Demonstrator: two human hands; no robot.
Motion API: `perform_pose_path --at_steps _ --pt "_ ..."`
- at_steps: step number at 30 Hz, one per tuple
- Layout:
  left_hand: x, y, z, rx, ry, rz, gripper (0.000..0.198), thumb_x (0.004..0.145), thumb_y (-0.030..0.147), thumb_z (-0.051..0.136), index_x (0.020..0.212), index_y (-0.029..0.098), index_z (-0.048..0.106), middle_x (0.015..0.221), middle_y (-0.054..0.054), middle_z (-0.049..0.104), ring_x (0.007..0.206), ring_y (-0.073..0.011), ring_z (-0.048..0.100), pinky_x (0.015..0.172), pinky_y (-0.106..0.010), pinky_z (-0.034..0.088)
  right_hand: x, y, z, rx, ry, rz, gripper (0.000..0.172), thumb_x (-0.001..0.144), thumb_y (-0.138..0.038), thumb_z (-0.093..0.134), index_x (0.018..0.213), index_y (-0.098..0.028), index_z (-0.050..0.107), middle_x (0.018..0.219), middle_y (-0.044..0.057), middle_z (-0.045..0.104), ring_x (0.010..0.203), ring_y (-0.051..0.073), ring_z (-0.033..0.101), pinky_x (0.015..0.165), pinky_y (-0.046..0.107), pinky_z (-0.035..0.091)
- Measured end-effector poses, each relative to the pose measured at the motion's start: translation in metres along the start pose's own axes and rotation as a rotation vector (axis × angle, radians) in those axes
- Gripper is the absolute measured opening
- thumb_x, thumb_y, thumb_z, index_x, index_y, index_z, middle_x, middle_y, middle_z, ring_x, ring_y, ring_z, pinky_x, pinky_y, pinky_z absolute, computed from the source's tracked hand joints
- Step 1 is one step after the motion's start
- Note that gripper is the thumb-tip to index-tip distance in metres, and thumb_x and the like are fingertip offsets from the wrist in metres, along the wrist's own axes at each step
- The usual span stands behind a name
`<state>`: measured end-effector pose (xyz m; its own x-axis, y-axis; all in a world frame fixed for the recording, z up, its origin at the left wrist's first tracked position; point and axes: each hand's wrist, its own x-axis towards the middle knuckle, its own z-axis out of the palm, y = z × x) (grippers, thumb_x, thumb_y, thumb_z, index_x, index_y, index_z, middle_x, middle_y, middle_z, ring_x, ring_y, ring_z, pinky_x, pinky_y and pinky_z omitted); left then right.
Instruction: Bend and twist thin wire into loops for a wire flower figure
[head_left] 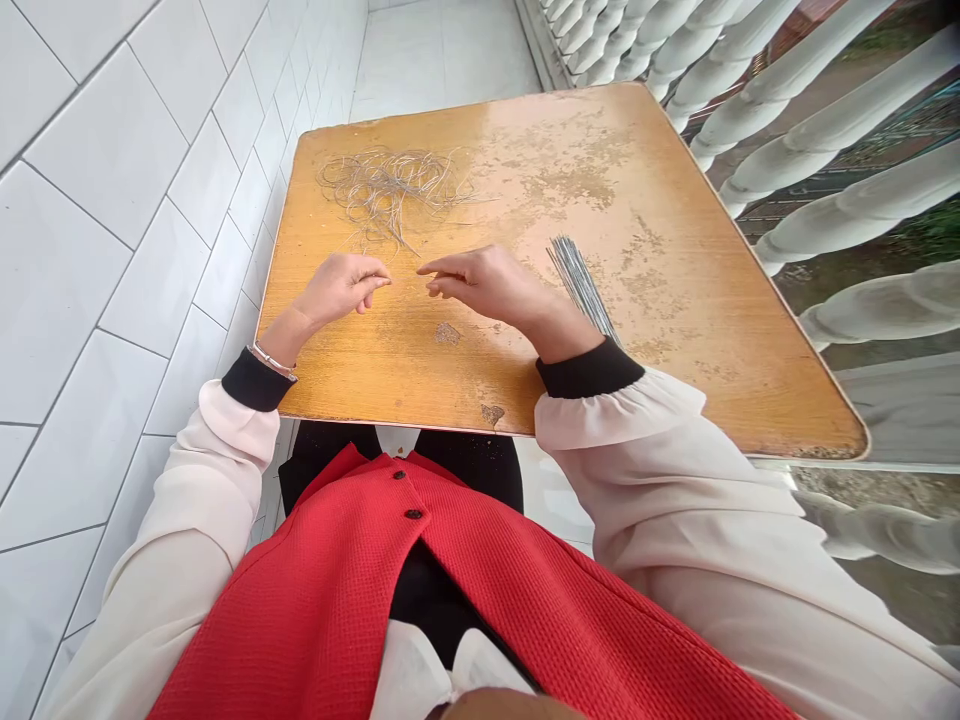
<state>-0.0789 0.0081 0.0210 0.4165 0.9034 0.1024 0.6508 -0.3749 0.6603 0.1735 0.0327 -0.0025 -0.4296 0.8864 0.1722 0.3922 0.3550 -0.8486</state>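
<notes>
My left hand (346,287) hovers over the near left part of the wooden table, thumb and fingertips pinched together. Whatever lies in that pinch, if anything, is too thin to make out. A short gap to the right is my right hand (487,285), its fingers stretched toward the left one and the thumb slightly apart; no object shows in it. Just beyond both hands lies a loose tangle of thin, curly wire-like strands (397,185). A bundle of straight grey wires (581,285) rests beside my right wrist, its near end partly hidden by the forearm.
The worn wooden table (720,330) has peeling patches on its surface. A white tiled wall (112,250) runs close along the left. On the right stands a railing of white balusters (817,130). Pale floor tiles (450,50) show beyond the far edge.
</notes>
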Motion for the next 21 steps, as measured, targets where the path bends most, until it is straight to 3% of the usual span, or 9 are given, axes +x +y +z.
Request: perform_pose_path --at_steps 5,9,11,16,21 --pt "0.002 0.003 0.007 0.299 0.06 0.046 0.022 0.096 0.028 0.06 0.111 0.02 0.074 0.103 -0.008 0.073 0.102 -0.0213 0.067 0.093 -0.034 0.049 -0.001 -0.001 0.003 -0.017 0.003 -0.019 0.005 0.085 -0.023 0.076 0.085 -0.028 0.078 0.067 0.0 0.07 0.073 0.02 0.067 0.071 0.031 0.048" --pt "0.007 0.009 0.012 0.519 0.17 0.104 0.019 0.095 0.025 0.06 0.105 0.018 0.075 0.115 -0.013 0.068 0.116 -0.028 0.058 0.1 -0.041 0.046 -0.002 -0.001 0.004 -0.057 -0.021 -0.042 0.005 0.087 -0.026 0.074 0.087 -0.029 0.078 0.065 0.0 0.067 0.071 0.019 0.065 0.07 0.03 0.047" --pt "0.008 0.014 0.014 0.594 0.19 0.134 0.019 0.096 0.023 0.058 0.1 0.017 0.076 0.117 -0.014 0.068 0.117 -0.0294 0.057 0.099 -0.043 0.046 -0.002 -0.002 0.005 -0.042 -0.025 -0.041 0.006 0.087 -0.025 0.073 0.086 -0.03 0.077 0.063 -0.001 0.065 0.07 0.019 0.064 0.071 0.03 0.046" --pt "0.008 0.022 0.023 0.558 0.045 0.16 0.025 0.1 0.026 0.051 0.103 0.018 0.074 0.098 -0.011 0.071 0.101 -0.0265 0.063 0.086 -0.039 0.047 -0.001 -0.001 0.007 -0.195 -0.043 -0.115 0.015 0.093 -0.022 0.065 0.088 -0.03 0.077 0.067 -0.001 0.068 0.071 0.018 0.064 0.073 0.031 0.046" --pt "0.012 0.011 0.034 0.486 0.095 0.179 0.026 0.099 0.024 0.049 0.097 0.019 0.074 0.093 -0.008 0.075 0.093 -0.0233 0.068 0.083 -0.035 0.046 -0.004 0.0 0.015 -0.37 0.04 -0.164 0.017 0.097 -0.029 0.06 0.097 -0.027 0.077 0.081 0.003 0.075 0.084 0.023 0.069 0.074 0.032 0.048"
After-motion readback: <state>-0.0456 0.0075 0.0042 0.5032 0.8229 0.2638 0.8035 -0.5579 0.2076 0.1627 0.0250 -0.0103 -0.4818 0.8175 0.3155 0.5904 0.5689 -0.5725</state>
